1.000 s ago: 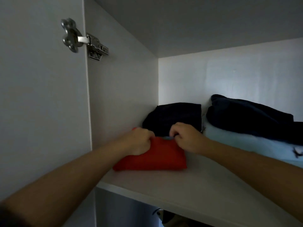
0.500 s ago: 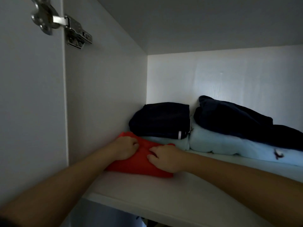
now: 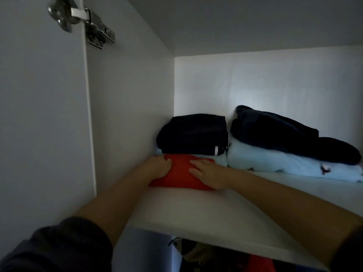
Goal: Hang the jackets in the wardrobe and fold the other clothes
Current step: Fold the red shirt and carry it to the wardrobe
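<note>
A folded red garment (image 3: 181,173) lies on the white wardrobe shelf (image 3: 196,213), pushed up against the left side wall and the stack behind it. My left hand (image 3: 160,166) curls around its left end. Flat on its right half rests my right hand (image 3: 208,173), fingers spread and pressing down. Behind the red garment a folded black garment (image 3: 193,133) sits on a pale blue one (image 3: 221,160).
To the right a dark navy garment (image 3: 290,134) lies on a larger pale blue folded piece (image 3: 290,163) against the back wall. The open door with its metal hinge (image 3: 82,18) stands at the left. Clothes show below the shelf edge (image 3: 216,258).
Both hands have slid the red garment deeper into the shelf toward the stack. My right hand went from a closed grip to lying flat on it.
</note>
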The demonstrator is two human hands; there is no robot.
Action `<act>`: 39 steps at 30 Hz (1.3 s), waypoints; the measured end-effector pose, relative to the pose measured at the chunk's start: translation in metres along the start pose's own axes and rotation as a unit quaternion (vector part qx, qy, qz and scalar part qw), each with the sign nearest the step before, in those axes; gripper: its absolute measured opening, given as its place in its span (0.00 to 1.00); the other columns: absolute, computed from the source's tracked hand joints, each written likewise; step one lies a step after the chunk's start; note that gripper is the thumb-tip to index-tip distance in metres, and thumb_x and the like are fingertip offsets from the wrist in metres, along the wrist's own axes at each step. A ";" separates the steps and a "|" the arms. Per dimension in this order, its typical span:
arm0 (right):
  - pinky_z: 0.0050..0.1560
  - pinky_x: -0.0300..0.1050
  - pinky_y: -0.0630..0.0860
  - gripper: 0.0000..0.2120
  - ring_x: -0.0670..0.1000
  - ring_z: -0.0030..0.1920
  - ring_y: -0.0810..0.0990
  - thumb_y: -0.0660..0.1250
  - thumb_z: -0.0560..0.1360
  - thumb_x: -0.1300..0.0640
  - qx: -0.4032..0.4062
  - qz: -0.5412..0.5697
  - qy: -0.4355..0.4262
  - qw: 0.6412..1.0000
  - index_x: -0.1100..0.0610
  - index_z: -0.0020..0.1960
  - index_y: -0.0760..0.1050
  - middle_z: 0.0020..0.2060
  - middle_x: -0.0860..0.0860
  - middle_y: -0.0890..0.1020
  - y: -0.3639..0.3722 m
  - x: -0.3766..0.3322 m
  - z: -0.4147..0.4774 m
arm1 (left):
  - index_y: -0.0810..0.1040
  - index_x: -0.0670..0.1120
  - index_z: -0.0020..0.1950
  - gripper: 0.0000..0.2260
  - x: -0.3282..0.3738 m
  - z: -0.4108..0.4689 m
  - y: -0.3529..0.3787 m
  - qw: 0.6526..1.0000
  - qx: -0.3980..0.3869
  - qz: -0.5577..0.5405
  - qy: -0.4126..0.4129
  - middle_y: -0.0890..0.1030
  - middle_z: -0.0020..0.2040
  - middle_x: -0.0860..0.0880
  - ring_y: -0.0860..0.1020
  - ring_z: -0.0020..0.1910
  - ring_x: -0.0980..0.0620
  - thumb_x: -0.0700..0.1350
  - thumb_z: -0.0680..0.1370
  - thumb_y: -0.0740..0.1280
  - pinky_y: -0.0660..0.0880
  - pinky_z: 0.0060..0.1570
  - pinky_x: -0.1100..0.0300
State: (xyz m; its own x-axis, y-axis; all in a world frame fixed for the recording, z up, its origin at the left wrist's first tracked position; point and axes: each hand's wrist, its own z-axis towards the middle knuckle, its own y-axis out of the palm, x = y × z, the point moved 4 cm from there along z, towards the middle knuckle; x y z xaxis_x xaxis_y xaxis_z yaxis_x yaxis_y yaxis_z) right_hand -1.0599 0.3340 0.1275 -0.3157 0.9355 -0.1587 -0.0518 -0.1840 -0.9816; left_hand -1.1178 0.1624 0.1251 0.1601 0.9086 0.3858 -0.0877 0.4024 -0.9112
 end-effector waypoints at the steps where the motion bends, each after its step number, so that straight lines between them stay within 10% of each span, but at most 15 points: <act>1: 0.76 0.53 0.49 0.32 0.51 0.76 0.51 0.46 0.79 0.35 0.010 0.012 0.001 1.000 0.50 0.78 0.49 0.77 0.50 0.52 -0.004 -0.004 -0.014 | 0.61 0.40 0.74 0.24 0.001 -0.014 -0.006 0.999 0.038 -0.009 0.003 0.66 0.72 0.37 0.67 0.68 0.41 0.52 0.82 0.51 0.64 0.68 0.54; 4: 0.74 0.55 0.57 0.44 0.49 0.74 0.58 0.44 0.69 0.23 0.064 0.061 -0.037 0.995 0.48 0.78 0.51 0.76 0.48 0.58 -0.013 -0.017 -0.063 | 0.67 0.42 0.70 0.20 0.003 -0.078 -0.029 0.988 0.135 -0.057 0.058 0.73 0.66 0.40 0.73 0.63 0.43 0.49 0.80 0.59 0.68 0.60 0.56; 9: 0.72 0.44 0.58 0.28 0.48 0.72 0.61 0.55 0.80 0.44 0.130 0.067 -0.028 0.989 0.50 0.77 0.54 0.73 0.47 0.60 -0.026 -0.049 -0.187 | 0.75 0.41 0.62 0.19 -0.014 -0.226 -0.055 0.932 0.324 -0.077 0.141 0.78 0.58 0.40 0.76 0.57 0.41 0.48 0.74 0.62 0.70 0.56 0.53; 16: 0.71 0.47 0.62 0.27 0.48 0.71 0.61 0.57 0.80 0.46 0.076 0.079 -0.067 0.992 0.50 0.76 0.55 0.74 0.47 0.60 0.037 -0.130 -0.347 | 0.79 0.40 0.54 0.17 -0.052 -0.433 -0.029 0.931 0.351 -0.049 0.089 0.80 0.55 0.41 0.76 0.57 0.40 0.45 0.70 0.62 0.69 0.58 0.53; 25: 0.73 0.48 0.59 0.31 0.51 0.74 0.58 0.61 0.79 0.49 0.019 0.124 -0.175 0.977 0.51 0.77 0.51 0.76 0.48 0.56 0.086 -0.313 -0.411 | 0.71 0.41 0.66 0.25 -0.100 -0.592 -0.117 0.861 0.491 0.113 0.077 0.61 0.74 0.36 0.55 0.74 0.33 0.39 0.69 0.66 0.57 0.70 0.41; 30: 0.72 0.42 0.57 0.37 0.51 0.75 0.57 0.65 0.77 0.51 0.023 0.230 -0.165 0.959 0.54 0.78 0.47 0.76 0.51 0.55 0.099 -0.394 -0.397 | 0.51 0.42 0.77 0.33 -0.145 -0.589 -0.155 0.894 0.403 -0.194 -0.003 0.60 0.74 0.39 0.63 0.72 0.41 0.38 0.77 0.65 0.62 0.69 0.52; 34: 0.62 0.39 0.65 0.41 0.51 0.72 0.62 0.68 0.75 0.52 0.043 0.342 -0.111 0.932 0.54 0.78 0.46 0.75 0.51 0.57 0.101 -0.440 -0.372 | 0.76 0.42 0.46 0.03 -0.164 -0.571 -0.173 0.904 0.363 -0.225 0.005 0.79 0.39 0.48 0.79 0.45 0.39 0.40 0.78 0.64 0.69 0.37 0.58; 39: 0.70 0.48 0.64 0.46 0.50 0.74 0.59 0.69 0.72 0.46 0.128 0.382 -0.056 0.913 0.48 0.78 0.42 0.76 0.47 0.54 0.104 -0.446 -0.359 | 0.75 0.44 0.40 0.07 -0.153 -0.566 -0.173 0.906 0.328 -0.259 0.065 0.79 0.36 0.47 0.80 0.38 0.44 0.44 0.74 0.71 0.79 0.41 0.45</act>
State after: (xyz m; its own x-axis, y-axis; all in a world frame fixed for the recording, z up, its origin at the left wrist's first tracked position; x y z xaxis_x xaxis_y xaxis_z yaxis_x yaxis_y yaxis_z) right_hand -0.5846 0.0060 0.0575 -0.4470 0.4701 -0.7611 0.0083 -0.8486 -0.5290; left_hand -0.5703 -0.1097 0.1423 0.4570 0.5745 0.6790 -0.5259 0.7902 -0.3146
